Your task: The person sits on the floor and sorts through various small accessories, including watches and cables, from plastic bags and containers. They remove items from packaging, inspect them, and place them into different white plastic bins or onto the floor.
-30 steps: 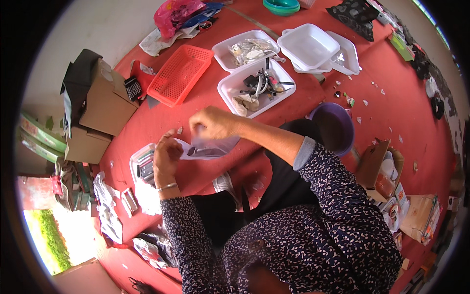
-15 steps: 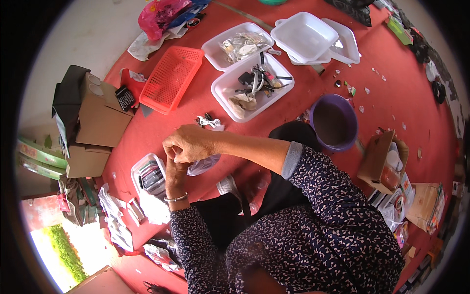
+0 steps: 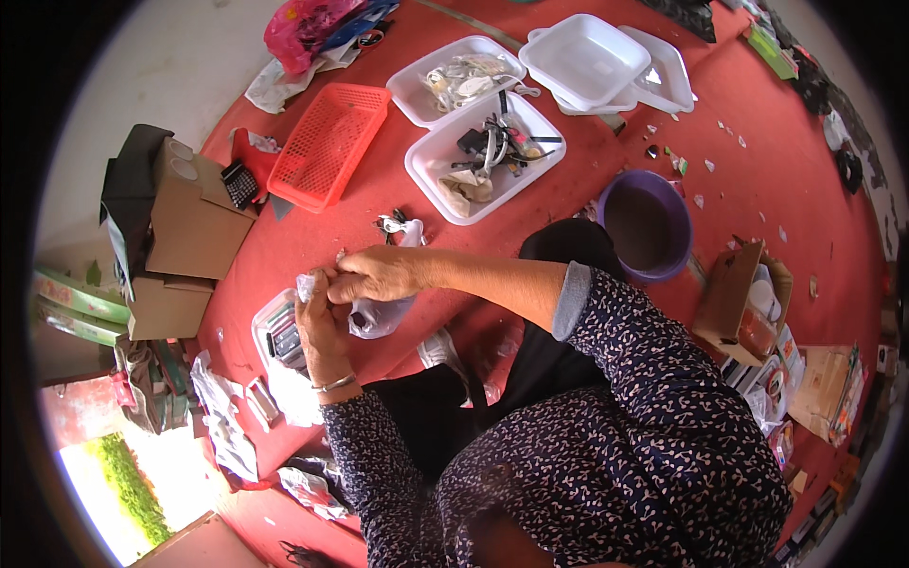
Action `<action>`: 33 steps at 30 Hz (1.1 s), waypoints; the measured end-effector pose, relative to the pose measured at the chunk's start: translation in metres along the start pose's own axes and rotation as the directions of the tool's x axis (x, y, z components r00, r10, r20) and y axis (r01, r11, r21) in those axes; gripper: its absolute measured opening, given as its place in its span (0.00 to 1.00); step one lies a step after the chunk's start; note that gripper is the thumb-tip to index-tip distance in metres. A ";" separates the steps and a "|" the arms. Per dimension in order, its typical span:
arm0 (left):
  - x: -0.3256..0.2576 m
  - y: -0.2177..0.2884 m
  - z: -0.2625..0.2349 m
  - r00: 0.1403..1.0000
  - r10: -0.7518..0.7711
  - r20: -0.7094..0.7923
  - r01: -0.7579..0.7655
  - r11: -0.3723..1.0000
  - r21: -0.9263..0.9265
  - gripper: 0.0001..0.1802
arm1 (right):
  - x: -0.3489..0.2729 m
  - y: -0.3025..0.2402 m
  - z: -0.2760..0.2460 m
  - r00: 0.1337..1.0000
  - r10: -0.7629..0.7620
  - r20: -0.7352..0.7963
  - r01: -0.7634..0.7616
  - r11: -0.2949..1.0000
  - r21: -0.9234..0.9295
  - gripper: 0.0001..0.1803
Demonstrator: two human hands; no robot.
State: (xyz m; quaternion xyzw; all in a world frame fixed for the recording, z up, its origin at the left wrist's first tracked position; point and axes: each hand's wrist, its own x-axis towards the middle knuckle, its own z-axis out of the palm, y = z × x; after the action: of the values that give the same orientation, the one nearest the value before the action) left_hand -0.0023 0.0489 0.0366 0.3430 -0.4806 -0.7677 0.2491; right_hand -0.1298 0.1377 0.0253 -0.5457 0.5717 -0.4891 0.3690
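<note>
My left hand (image 3: 320,327), with a bracelet at its wrist, is raised with its fingers closed. A small crumpled whitish piece, perhaps plastic film (image 3: 306,287), sticks out at its fingertips. My right hand (image 3: 379,273) reaches across and meets the left at the fingers. Its fingers are bent together, and what they pinch is hidden. Just below the right hand shows a thin clear plastic bag (image 3: 379,317); I cannot tell whether it is held. Under the left hand stands a white tray of small dark items (image 3: 284,331). White and black cables (image 3: 402,227) lie beyond my hands.
Farther off are a red basket (image 3: 317,156), a white tub (image 3: 426,185) of cables and adapters, another tub (image 3: 402,90) of white cords, and stacked empty tubs (image 3: 587,62). A purple bucket (image 3: 686,237) and a cardboard box (image 3: 724,312) stand right. Cardboard boxes (image 3: 194,227) stand left.
My hands were bunched together, the right covering the left's fingertips. Now the right has shifted slightly right and down, and the whitish piece shows at the left fingertips. The view has shifted slightly.
</note>
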 end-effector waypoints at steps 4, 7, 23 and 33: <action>-0.001 0.001 -0.008 0.990 0.049 0.131 -0.039 0.997 -0.073 0.09 | -0.002 0.004 0.005 0.991 -0.065 0.117 0.103 0.927 -0.360 0.17; 0.000 -0.001 -0.006 0.991 0.057 0.124 -0.054 0.998 -0.026 0.08 | 0.010 0.018 0.019 0.997 0.042 -0.063 -0.066 0.894 -0.444 0.16; 0.006 0.006 -0.017 0.991 0.037 0.130 -0.009 0.978 -0.209 0.07 | 0.015 -0.002 -0.011 0.990 -0.012 0.140 -0.042 0.926 0.376 0.12; 0.004 0.012 -0.013 0.987 0.154 0.041 -0.150 0.984 -0.101 0.08 | 0.011 -0.007 -0.022 0.998 0.057 -0.002 -0.056 0.984 0.168 0.11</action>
State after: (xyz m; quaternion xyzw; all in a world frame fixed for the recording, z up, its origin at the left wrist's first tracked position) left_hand 0.0059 0.0339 0.0429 0.2742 -0.4731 -0.7771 0.3117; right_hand -0.1502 0.1306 0.0387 -0.4948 0.5448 -0.5267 0.4255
